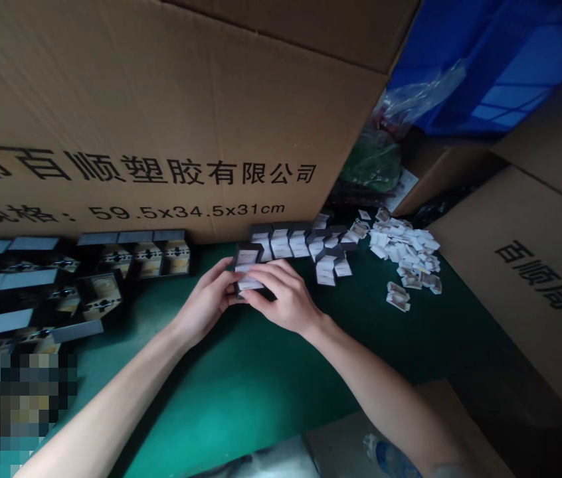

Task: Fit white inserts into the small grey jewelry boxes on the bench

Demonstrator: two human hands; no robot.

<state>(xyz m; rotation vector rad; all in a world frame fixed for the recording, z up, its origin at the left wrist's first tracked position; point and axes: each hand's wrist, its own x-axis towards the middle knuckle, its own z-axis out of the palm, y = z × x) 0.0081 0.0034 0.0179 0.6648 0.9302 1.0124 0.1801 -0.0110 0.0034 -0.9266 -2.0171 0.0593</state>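
Observation:
My left hand (206, 299) is closed round the left side of a small dark open box (248, 255) with a white lining in its raised lid. My right hand (285, 295) reaches in from the right, its fingers bent over the lower part of that same box, thumb at the front edge. What lies under the right fingertips is partly hidden. Just behind and to the right stand several similar open boxes (281, 244) with white linings. Farther right is a heap of small white pieces (400, 242), some of them lying apart at its near side.
A large printed carton (171, 113) walls off the back of the green table (201, 398). Rows of dark open cases (149, 255) stand at left. Another carton (535, 265) rises on the right, near a blue bin (490, 73). A plastic bottle (390, 458) lies at the bottom.

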